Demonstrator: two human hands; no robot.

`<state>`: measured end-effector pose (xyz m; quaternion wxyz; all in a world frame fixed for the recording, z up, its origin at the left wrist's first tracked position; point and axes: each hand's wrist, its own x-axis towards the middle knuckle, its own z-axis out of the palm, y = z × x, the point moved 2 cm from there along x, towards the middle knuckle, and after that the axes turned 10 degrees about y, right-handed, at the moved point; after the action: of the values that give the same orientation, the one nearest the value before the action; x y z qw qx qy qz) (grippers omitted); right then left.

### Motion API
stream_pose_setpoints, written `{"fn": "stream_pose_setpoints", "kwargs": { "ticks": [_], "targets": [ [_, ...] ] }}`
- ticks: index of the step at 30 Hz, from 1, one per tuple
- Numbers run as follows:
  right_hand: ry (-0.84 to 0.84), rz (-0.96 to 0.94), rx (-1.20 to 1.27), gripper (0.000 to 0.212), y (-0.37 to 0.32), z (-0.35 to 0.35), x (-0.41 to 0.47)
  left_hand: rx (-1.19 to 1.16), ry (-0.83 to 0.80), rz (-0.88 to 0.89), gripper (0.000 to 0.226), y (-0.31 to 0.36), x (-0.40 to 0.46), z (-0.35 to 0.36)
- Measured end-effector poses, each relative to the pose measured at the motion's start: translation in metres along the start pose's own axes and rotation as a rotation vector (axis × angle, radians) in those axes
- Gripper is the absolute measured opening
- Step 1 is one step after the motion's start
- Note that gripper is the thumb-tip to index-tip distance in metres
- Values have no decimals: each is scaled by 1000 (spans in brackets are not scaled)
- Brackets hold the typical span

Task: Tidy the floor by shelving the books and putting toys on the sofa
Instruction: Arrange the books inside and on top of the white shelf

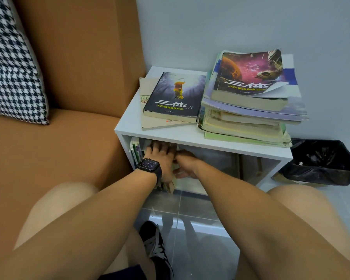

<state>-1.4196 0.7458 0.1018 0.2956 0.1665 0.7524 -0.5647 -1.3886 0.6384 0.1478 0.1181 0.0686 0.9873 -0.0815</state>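
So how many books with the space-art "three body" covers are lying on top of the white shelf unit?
2. One dark-covered book lies at the left on a beige book; one with a pink nebula cover tops the tall stack at the right. Others may be hidden in the stack.

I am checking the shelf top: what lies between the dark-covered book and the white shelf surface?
Head view: a beige flat book lies under the dark-covered book, on the white shelf top.

Upper left of the frame: a houndstooth cushion [12, 63], black and white, leaning upright. Right edge, mid-height: a waste bin [321, 161] lined with a black plastic bag, standing on the grey tiled floor [192, 225] against the pale grey wall [230, 27]. Bottom centre: a black laced sneaker [156, 247].
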Motion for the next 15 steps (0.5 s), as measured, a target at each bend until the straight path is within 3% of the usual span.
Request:
{"fn": "stream_pose_setpoints", "kwargs": {
  "ticks": [2,6,11,15],
  "targets": [
    [-41,11,13,36,9,-2,1,65,32,19,115,0,0,9],
    [-71,18,47,37,21,-11,4,180,177,48,88,2,2,11],
    [-89,51,58,37,35,-24,10,323,147,190,70,13,6,16],
    [-63,98,7,37,48,-28,16,328,89,150,45,14,7,17]
  ]
}}
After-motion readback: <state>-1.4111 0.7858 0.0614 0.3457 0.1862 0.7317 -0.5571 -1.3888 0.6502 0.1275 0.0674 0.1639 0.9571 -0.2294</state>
